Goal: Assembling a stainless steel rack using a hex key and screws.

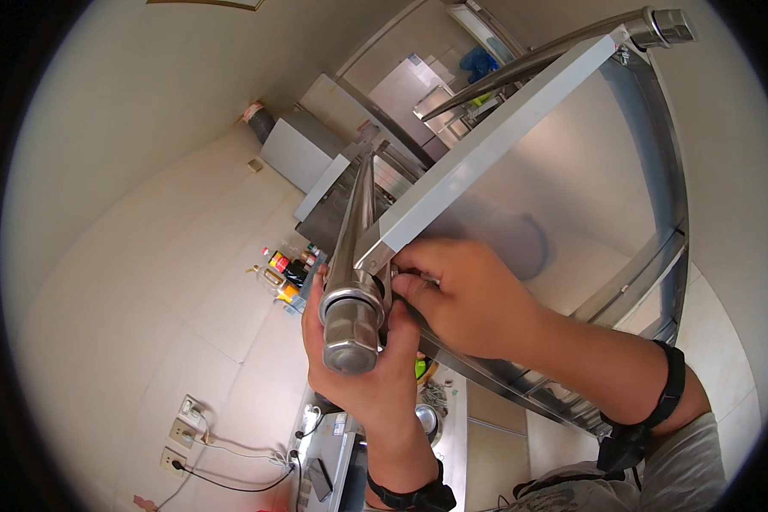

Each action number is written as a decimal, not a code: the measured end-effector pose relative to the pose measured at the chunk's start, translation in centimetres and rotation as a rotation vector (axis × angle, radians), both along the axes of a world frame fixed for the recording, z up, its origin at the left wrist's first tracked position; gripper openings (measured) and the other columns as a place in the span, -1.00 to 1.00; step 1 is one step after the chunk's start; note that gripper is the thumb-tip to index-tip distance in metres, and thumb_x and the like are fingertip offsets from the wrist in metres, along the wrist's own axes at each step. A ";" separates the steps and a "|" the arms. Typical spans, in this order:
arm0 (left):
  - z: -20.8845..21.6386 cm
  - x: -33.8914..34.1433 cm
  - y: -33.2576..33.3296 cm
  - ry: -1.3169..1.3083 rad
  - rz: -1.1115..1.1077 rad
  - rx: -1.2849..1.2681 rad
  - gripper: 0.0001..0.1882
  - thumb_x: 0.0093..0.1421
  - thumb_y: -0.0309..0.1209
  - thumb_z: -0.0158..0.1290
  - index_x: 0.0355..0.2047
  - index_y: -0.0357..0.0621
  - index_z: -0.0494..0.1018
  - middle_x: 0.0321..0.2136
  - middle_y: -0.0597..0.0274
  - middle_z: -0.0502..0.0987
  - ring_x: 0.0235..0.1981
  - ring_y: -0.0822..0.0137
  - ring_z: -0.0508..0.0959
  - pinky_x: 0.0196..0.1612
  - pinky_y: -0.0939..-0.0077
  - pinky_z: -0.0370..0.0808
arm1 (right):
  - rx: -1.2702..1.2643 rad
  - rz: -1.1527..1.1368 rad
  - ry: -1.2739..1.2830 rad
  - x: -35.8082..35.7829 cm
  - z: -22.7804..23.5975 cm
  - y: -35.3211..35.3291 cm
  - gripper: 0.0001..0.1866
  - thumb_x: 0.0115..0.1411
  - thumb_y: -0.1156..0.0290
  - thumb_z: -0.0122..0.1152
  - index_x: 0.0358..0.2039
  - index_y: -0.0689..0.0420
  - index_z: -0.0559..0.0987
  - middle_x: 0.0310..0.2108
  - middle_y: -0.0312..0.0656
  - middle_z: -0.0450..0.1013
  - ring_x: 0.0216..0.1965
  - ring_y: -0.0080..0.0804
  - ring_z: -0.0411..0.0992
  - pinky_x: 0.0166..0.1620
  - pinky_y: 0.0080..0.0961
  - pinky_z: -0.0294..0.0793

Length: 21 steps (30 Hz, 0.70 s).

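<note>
A shiny steel tube leg [360, 218] with a rounded, faceted foot [352, 337] points toward me at the middle of the view. It meets the corner of a flat, reflective stainless steel panel [572, 154] edged with a pale grey rail [486, 154]. My left hand [367, 375] is wrapped around the leg just by the foot, thumb on its right side. Close beside it, my right hand [465, 294] is closed at the joint under the rail's end, thumb and forefinger pinched together. Whatever lies between those fingertips is too small and hidden to name.
Another steel leg foot [670, 27] juts out at the upper right. Bottles [286, 273] stand by the wall on the left. Below are wall sockets [183, 431] with cords and a counter [328, 452] carrying a phone-like dark object. A grey box-shaped cabinet [299, 154] is farther back.
</note>
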<state>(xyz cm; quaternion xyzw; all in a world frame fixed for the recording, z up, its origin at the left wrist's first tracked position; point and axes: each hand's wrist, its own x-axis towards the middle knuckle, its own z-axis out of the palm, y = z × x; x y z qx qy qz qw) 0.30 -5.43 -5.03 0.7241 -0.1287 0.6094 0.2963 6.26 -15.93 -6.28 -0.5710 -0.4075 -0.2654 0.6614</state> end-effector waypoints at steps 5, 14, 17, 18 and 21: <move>0.1 0.2 -0.3 -0.013 0.018 0.028 -0.35 -0.25 -0.58 0.20 -0.04 -0.38 0.32 -0.19 0.05 0.46 -0.24 0.33 0.50 -0.16 0.53 0.43 | -0.069 0.408 0.420 -0.3 1.4 -1.4 -0.85 0.10 0.48 0.05 -0.39 0.28 0.54 -0.61 -0.19 0.43 -0.71 -0.54 0.32 -0.59 -0.63 0.29; -0.3 0.7 -0.4 -0.015 -0.107 -0.072 -0.26 -0.25 -0.65 0.17 0.03 -0.40 0.21 -0.08 -0.02 0.39 -0.12 0.23 0.46 -0.12 0.46 0.44 | 0.006 0.548 0.591 -1.5 -5.1 -6.0 -0.79 0.11 0.41 0.14 -0.30 0.27 0.52 -0.57 -0.24 0.44 -0.71 -0.63 0.30 -0.64 -0.70 0.25; -0.4 0.7 -0.8 -0.024 -0.114 -0.099 -0.24 -0.24 -0.66 0.15 0.06 -0.42 0.16 -0.04 -0.05 0.35 -0.08 0.18 0.44 -0.10 0.44 0.44 | -0.096 0.550 0.736 -1.7 -9.6 -8.4 -0.79 0.07 0.44 0.19 -0.29 0.28 0.52 -0.55 -0.22 0.47 -0.70 -0.62 0.31 -0.62 -0.71 0.27; -0.3 0.6 -0.8 -0.010 -0.101 -0.097 -0.23 -0.24 -0.66 0.14 0.07 -0.42 0.14 -0.03 -0.06 0.34 -0.07 0.17 0.43 -0.09 0.43 0.44 | -0.094 0.555 0.735 -1.6 -11.3 -9.0 -0.79 0.07 0.44 0.19 -0.29 0.28 0.52 -0.55 -0.22 0.47 -0.70 -0.62 0.31 -0.62 -0.71 0.27; -0.5 1.1 -0.3 -0.090 -0.091 0.002 -0.24 -0.23 -0.64 0.15 0.06 -0.43 0.15 -0.02 -0.09 0.32 -0.04 0.14 0.41 -0.07 0.40 0.44 | -0.085 0.550 0.887 -1.7 -15.9 -10.8 -0.77 0.07 0.38 0.21 -0.30 0.27 0.52 -0.54 -0.27 0.43 -0.65 -0.63 0.31 -0.61 -0.70 0.27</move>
